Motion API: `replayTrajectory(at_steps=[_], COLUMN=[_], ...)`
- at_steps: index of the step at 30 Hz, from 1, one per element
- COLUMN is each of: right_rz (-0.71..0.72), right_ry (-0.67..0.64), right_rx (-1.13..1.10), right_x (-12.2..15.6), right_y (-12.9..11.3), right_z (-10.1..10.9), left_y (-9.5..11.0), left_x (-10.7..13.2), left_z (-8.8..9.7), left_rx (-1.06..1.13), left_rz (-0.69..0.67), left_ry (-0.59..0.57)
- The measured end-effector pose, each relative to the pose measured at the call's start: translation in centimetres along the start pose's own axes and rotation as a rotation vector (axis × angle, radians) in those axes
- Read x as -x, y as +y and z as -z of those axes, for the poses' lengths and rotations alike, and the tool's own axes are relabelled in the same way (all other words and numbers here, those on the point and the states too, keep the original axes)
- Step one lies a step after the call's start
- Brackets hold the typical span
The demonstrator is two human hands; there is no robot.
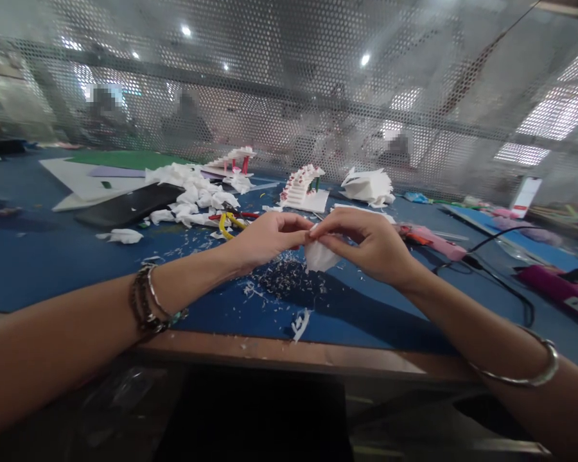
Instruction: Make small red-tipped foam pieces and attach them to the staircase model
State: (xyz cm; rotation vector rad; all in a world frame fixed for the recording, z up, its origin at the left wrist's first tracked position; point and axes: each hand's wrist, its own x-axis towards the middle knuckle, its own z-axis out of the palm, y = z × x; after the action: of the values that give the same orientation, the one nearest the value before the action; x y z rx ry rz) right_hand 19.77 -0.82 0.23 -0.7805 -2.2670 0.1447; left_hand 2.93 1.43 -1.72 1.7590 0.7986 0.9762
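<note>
A thin white piece of tissue (322, 256) hangs between my two hands over the blue table. My left hand (270, 239) pinches its upper left edge with thumb and forefinger. My right hand (366, 242) grips it from the other side, the fingertips of both hands almost meeting. Small white scraps (284, 276) are scattered on the table just below. One larger torn white scrap (300, 325) lies close to the front edge. Beyond my hands stands a small white model staircase (299, 187) on a white base.
Crumpled white tissue (187, 186) is heaped at left beside a black tray-like object (130, 204) and yellow-handled pliers (228, 223). A second small model (236, 160) stands behind. On the right are a pink glue gun (436, 240), a black cable (503, 292) and a purple power strip (556, 292).
</note>
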Motion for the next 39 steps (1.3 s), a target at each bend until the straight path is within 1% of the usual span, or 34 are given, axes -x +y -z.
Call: replayTrajectory(at_steps=[3,5,9,14,18,21,24,28,35,39], right_rz=[0.029,0.062,0.152,0.3,0.366,0.35,0.289,0.224,0.131,0.047], right_ry=[-0.005,-0.035,-0.077,-0.047,-0.005,0.001,0.007,0.01,-0.001,0.035], right_rx=[0.051,0.105,0.275,0.446,0.48,0.464,0.428,0.392,0.317,0.212], right_x=[-0.08,-0.15,-0.22,-0.01,0.13,0.14,0.12,0.06,-0.07,-0.05], right_y=[-0.02,-0.06,-0.25,-0.1,0.14,0.2,0.23,0.22,0.21,0.41], right_z=[0.3,0.54,0.92,0.98,0.85,0.75,0.69,0.76,0.75,0.54], left_y=[0.3,0.36,0.23,0.16,0.12,-0.01,-0.1,-0.05,-0.15,-0.38], left_x=[0.13,0.18,0.14,0.05,-0.02,-0.05,-0.02,0.09,0.11,0.02], left_z=[0.04,0.06,0.04,0.03,0.0,-0.04,-0.12,-0.25,-0.43,-0.46], left_rx=[-0.021,-0.028,0.009,0.06,0.089,0.089,0.086,0.069,-0.06,-0.116], left_rz=[0.0,0.005,0.036,0.079,0.118,0.085,0.021,-0.012,-0.098,-0.139], left_ry=[0.0,-0.008,-0.04,-0.066,-0.077,-0.087,-0.076,-0.05,-0.012,0.012])
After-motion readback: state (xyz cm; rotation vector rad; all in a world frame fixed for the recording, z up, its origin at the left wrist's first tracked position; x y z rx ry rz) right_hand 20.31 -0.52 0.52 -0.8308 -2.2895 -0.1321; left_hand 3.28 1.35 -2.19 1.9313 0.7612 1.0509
